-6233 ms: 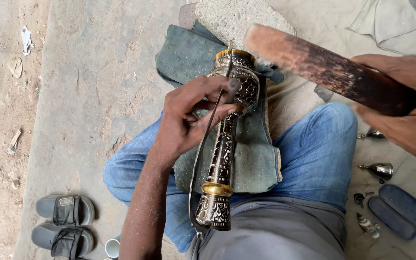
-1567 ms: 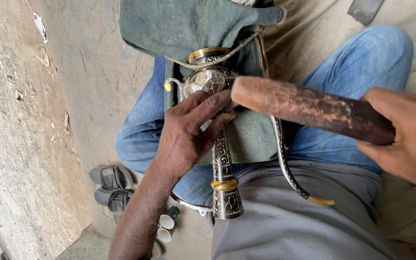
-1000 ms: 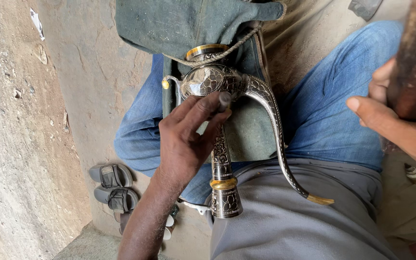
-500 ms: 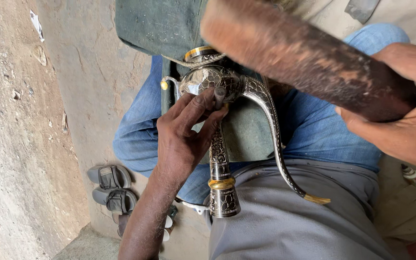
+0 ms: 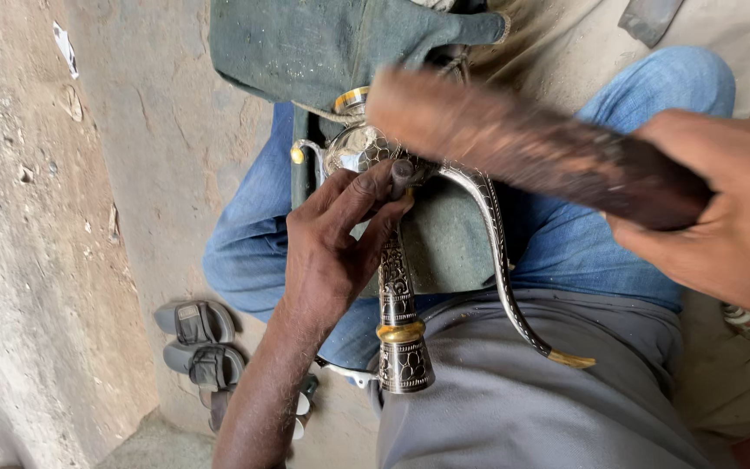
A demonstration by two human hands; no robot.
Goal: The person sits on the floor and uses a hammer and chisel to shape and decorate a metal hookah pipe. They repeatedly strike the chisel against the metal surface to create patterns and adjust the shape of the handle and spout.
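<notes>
Item: ornate metal ewer (image 5: 397, 287), long-necked, lying across the person's lap on a grey-green cloth pad (image 5: 340, 43) spread over blue jeans. Its bulbous body sits at the pad's middle and its flared foot points toward the waist.

Left hand (image 5: 332, 252): fingers pressed down on the ewer's body and neck, pinning it to the pad and not fully wrapped round it.

Right hand (image 5: 722, 217): clamped tight on the butt of a wooden mallet (image 5: 523, 143), whose blurred head is over the ewer's body.

Handling note: the blow seems best kept light and square, landing clear of the left fingertips. The pad should stay bunched under the body so that it neither rolls nor dents. The thin curved spout (image 5: 501, 269) looks easiest to bend, so keep the mallet off it.

Materials: silvery metal with dense dark engraved patterning and brass-coloured bands at neck and rim. The spout has a gold tip. The mallet is dark, worn, rough wood, long and round-sided. The pad is coarse, stitched fabric.

Surroundings: dusty concrete floor (image 5: 62, 260); a pair of grey sandals (image 5: 197, 343) lies beside the left knee.
</notes>
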